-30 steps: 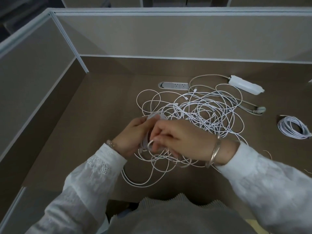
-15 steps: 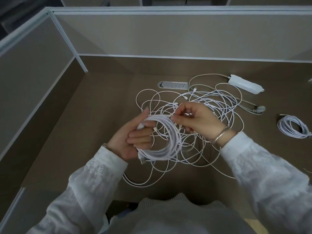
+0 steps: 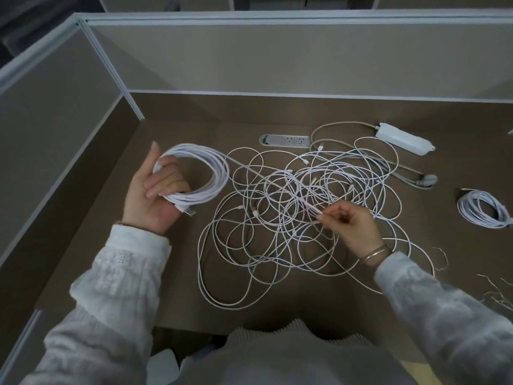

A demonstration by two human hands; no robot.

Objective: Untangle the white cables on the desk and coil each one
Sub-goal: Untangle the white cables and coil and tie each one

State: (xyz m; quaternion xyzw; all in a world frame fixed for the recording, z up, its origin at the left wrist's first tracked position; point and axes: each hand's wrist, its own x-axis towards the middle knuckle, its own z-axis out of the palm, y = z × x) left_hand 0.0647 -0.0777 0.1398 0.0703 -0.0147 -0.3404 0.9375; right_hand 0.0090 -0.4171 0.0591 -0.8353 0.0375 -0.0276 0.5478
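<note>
A tangle of white cables (image 3: 299, 207) is spread over the middle of the brown desk (image 3: 172, 287). My left hand (image 3: 151, 198) grips a partly wound white coil (image 3: 205, 173) at the left of the tangle, with a USB plug sticking out below the fingers. A taut strand runs from that coil across the tangle to my right hand (image 3: 351, 222), which pinches it between thumb and fingertips. At the right of the desk lies a finished coil (image 3: 483, 209).
A white power strip (image 3: 402, 138) with a grey cord and plug (image 3: 427, 180) lies at the back right. A desk socket panel (image 3: 286, 140) sits behind the tangle. Partition walls close the back and left. Thin wire ties (image 3: 497, 295) lie at the right edge.
My left hand has carried the coil out to the left and away from me. My right hand has slid down and right along the strand, pulling it taut across the tangle.
</note>
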